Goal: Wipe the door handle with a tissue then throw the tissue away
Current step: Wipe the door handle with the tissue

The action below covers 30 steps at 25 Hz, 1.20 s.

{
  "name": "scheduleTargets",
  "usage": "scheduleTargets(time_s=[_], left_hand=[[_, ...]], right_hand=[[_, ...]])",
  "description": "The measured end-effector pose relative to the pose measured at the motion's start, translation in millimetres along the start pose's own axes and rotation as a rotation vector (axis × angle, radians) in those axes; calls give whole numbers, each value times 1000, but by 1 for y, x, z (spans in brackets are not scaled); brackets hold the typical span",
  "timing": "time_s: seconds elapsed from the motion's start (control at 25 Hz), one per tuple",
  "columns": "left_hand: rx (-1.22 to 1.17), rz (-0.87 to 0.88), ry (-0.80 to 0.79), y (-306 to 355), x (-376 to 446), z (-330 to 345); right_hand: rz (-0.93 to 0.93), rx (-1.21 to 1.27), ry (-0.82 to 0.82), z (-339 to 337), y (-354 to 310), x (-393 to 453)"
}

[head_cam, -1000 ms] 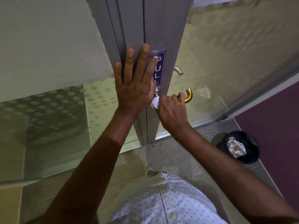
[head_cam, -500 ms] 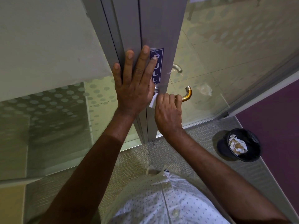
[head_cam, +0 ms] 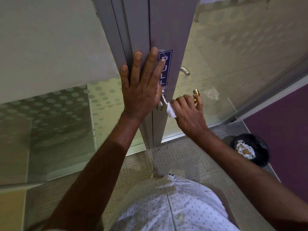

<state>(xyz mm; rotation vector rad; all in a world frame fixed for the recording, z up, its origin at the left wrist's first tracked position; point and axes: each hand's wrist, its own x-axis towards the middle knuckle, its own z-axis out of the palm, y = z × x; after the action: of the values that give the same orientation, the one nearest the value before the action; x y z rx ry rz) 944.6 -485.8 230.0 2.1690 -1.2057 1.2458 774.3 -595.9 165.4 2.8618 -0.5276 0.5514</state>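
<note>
Left hand [head_cam: 141, 90]: flat and spread, palm pressed on the grey door frame [head_cam: 166, 30], fingers pointing up. Ring and middle fingertips lie over the left edge of a blue sticker [head_cam: 165, 70] (white letters read PULL, running downward). The heel of the hand partly covers the base of the handle [head_cam: 164, 99].

Handle: silver lever, fixed on the frame just below the sticker and running right. Its far tip shows a gold tone past the right hand's fingers. A keyhole cylinder sits just under its base.

Right hand [head_cam: 188, 112]: curled around the handle from above, gripping it with the tissue [head_cam: 170, 110] bunched between palm and metal. A white crumpled corner of the tissue sticks out at the left of the hand, touching the handle near its bend. How much tissue is inside the fist cannot be told.

A second, smaller silver handle [head_cam: 185, 70] shows behind the glass, above and right of the first.

Bin [head_cam: 251, 150]: black, round, on the floor at the right, near the purple wall [head_cam: 286, 130]. Crumpled white and brownish paper lies inside.

Glass panels [head_cam: 241, 55] with a dotted frosted pattern stand on both sides of the frame. Grey carpet [head_cam: 183, 157] covers the near floor. The person's white dotted shirt [head_cam: 175, 205] fills the bottom centre.
</note>
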Motion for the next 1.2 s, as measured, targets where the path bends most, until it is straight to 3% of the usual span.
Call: scheduleTargets(time_s=[0.12,0.36,0.48,0.64,0.84,1.2], left_hand=[[-2,7,-2,0,0,1],[-5,3,-7,1,0,0],[-6,-1,-11,2,1,-1],[-1,-3,-13,1,1,-1],[3,3,-2,0,0,1],[16,12,0,-1,0,4]], right_hand=[[-9,-78,-24,-6,2,-4],[173,13,-152,-11,-46,4],[239,69,-130,-7,-48,13],[195,203,-39,5,-36,21],[88,104,3,13,-19,-5],[190,175,-229,-28,-33,3]])
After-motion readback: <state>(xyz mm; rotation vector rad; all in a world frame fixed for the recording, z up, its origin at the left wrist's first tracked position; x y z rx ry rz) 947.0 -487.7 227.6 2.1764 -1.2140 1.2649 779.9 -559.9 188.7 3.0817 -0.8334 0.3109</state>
